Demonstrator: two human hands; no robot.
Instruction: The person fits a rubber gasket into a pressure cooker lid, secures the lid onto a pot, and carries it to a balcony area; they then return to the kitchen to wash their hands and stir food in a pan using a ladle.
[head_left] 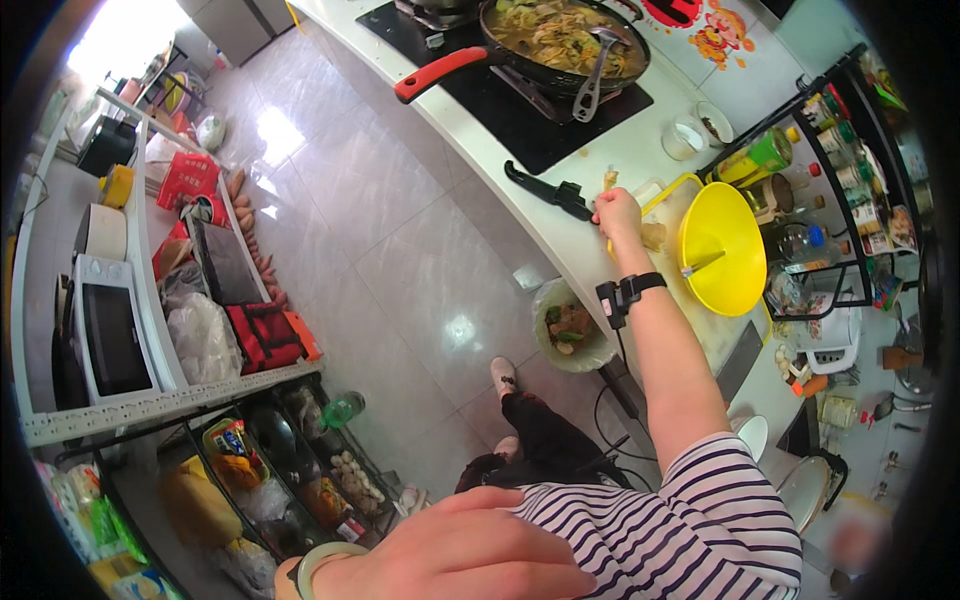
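My right hand (617, 215) reaches over the white counter with its fingers closed. What they pinch, if anything, is hidden. A small tan food scrap (610, 179) lies just beyond the fingertips. Left of this hand is a black handle-like tool (550, 190). A yellow-edged cutting board (672, 200) and a wide yellow bowl (735, 235) are to the right; a pale piece lies in the bowl. Low in the view, before my striped shirt, my left hand (480, 550) shows its back, thumb apart, holding nothing visible; part of its fingers is hidden.
Beyond the hand, a frying pan (445, 75) of cooked food with a slotted spoon (592, 85) sits on the black stove. A lined bin (570, 325) stands beside the counter. A black rack (855, 160) holds bottles at right; shelves with a microwave (115, 325) stand left.
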